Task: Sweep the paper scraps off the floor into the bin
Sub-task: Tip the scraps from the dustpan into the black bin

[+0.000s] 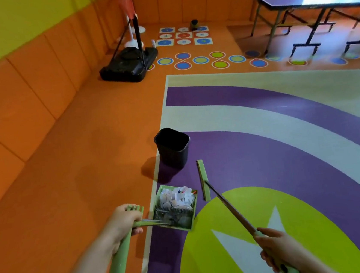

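The black bin [173, 147] stood upright on the floor, open mouth up, near the dustpan [175, 206], probably so that the load had a short way to go. The dustpan was kept level, so the paper scraps [177, 197] stayed heaped inside; the left hand [123, 221] had its fingers wrapped around the green handle. The right hand [275, 251] gripped the broom stick, with the broom head [203, 179] just beside the pan, apart from the scraps.
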`<control>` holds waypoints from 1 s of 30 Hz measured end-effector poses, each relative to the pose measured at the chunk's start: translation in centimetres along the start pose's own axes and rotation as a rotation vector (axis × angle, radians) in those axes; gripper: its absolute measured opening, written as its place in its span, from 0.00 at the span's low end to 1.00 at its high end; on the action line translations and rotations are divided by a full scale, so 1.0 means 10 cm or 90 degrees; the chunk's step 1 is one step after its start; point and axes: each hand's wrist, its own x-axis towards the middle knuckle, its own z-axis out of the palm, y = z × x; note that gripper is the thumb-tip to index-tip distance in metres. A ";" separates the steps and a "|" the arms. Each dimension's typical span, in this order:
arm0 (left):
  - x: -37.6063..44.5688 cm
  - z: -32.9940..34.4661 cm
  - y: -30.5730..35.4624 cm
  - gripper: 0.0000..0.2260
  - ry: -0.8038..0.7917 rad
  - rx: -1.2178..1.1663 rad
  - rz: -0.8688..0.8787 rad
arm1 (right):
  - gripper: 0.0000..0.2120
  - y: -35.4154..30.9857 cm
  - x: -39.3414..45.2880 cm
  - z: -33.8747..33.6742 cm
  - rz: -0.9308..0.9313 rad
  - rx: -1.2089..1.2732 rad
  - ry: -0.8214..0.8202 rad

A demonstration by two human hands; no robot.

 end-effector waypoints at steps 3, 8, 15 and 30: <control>0.21 0.11 0.33 0.09 -0.020 -0.020 0.000 | 0.18 -0.35 0.26 -0.11 -0.007 0.005 0.005; 0.54 0.19 0.89 0.10 -0.050 -0.036 0.015 | 0.18 -0.82 0.60 -0.25 -0.018 0.016 0.033; 1.01 0.03 1.57 0.12 -0.099 -0.095 0.038 | 0.12 -1.44 0.92 -0.26 -0.037 0.056 0.065; 2.02 -0.60 2.40 0.17 -0.120 -0.215 0.071 | 0.08 -2.53 1.71 0.20 -0.057 0.108 0.115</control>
